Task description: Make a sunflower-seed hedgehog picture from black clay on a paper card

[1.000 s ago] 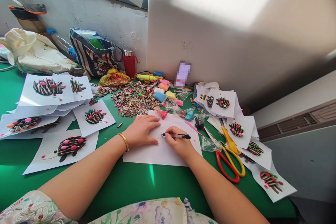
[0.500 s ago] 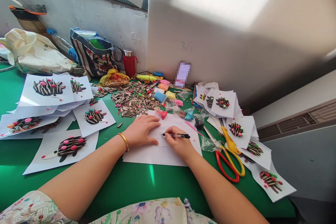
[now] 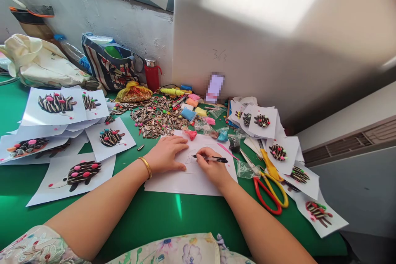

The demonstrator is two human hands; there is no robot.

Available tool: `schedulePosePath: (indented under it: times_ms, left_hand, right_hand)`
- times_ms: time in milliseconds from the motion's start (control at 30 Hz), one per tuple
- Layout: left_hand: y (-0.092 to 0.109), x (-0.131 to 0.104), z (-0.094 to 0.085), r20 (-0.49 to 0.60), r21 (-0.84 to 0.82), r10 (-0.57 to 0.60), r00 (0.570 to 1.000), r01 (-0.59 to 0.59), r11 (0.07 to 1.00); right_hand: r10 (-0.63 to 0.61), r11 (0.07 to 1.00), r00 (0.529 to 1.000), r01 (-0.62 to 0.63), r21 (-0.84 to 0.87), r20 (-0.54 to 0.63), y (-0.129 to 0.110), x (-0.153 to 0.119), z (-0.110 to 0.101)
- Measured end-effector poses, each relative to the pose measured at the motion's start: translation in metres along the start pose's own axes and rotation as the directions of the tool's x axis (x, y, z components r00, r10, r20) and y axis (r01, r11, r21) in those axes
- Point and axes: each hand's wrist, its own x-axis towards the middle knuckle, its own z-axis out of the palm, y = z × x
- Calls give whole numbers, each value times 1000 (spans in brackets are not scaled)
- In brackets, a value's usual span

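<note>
My right hand (image 3: 213, 168) is closed around a black pen (image 3: 216, 159), its tip at the white paper (image 3: 182, 182) in front of me. Faint drawn lines show on the sheet between my hands. My left hand (image 3: 167, 154) lies flat on the paper's left side, fingers stretched out, with a gold bangle on the wrist. Just beyond the hands are a red lump of clay (image 3: 191, 134) in clear wrap and a heap of striped sunflower seeds (image 3: 157, 117). A pink stick (image 3: 227, 150) rests on the sheet's right side.
Scissors (image 3: 268, 189) with red and yellow handles and a yellow utility knife (image 3: 269, 164) lie right of the paper. Cards with seed hedgehogs (image 3: 83, 172) are piled left and right. Bags, a red flask (image 3: 152, 75) and a phone (image 3: 215, 87) stand along the wall.
My right hand and the pen have shifted slightly to the right and up across the paper. The left hand stays in place.
</note>
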Motion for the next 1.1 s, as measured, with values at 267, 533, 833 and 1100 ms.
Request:
schedulePosePath:
  times_ms: [267,533,833,1100]
  left_hand:
    - [-1,0,0,6,25,7,1000,-7,1000]
    - [-2,0,2,-1,26,11,1000,-10,1000]
    - [-3,0,2,-3,38,12,1000,-12,999]
    - [-3,0,3,1,42,10,1000,-10,999]
  right_hand:
    - [8,998,1000,-6,63,-25,-2,1,-6]
    - [-3,1000,1000,3,6,29,-1,1,2]
    - [-16,999,999,18,-30,43,0,2,3]
    - [9,1000,1000,-9,-22,25,-1,2,3]
